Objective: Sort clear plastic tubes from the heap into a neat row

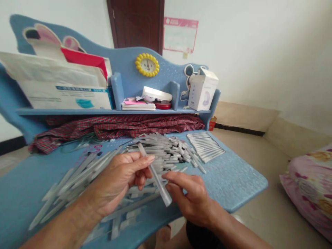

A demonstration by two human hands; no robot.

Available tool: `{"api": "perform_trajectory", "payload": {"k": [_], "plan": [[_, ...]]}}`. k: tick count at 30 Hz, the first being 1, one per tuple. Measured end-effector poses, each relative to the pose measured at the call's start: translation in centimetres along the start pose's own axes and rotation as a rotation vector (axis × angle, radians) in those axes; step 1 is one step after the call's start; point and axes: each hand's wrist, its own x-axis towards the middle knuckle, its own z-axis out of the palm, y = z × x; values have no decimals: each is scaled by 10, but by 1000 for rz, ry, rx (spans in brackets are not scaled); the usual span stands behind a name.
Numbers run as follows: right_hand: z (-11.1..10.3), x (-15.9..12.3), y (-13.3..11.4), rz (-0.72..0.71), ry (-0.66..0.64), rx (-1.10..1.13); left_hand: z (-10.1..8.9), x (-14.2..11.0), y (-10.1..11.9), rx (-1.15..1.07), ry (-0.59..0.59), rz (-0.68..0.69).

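Observation:
My left hand (119, 180) pinches a translucent plastic pen tube (155, 176) between thumb and fingers, holding it slanted above the blue desk (233, 176). My right hand (189, 197) lies just below it, fingers curled, fingertips touching the tube's lower end and the loose tubes beneath. Under and behind both hands spreads a heap of loose clear tubes (166, 152), several with dark tips. A fan of more tubes (75, 180) lies to the left.
A neat row of tubes (206, 145) lies at the desk's far right. A red plaid cloth (121, 126) sits under the shelf, which carries paper boxes (64, 86), a yellow clock (147, 64) and a white box (202, 90). A pink floral pillow (311, 186) is at right.

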Motion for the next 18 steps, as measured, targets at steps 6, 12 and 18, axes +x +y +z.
{"api": "perform_trajectory", "payload": {"k": [6, 12, 18], "plan": [[-4, 12, -14, -313, -129, -360, 7, -4, -6, 11, -110, -121], [-21, 22, -24, -428, -241, -465, 9, -5, -6, 68, -193, -120], [-79, 53, 27, -29, -294, -917, 13, -7, -1, 195, -145, -108]]}}
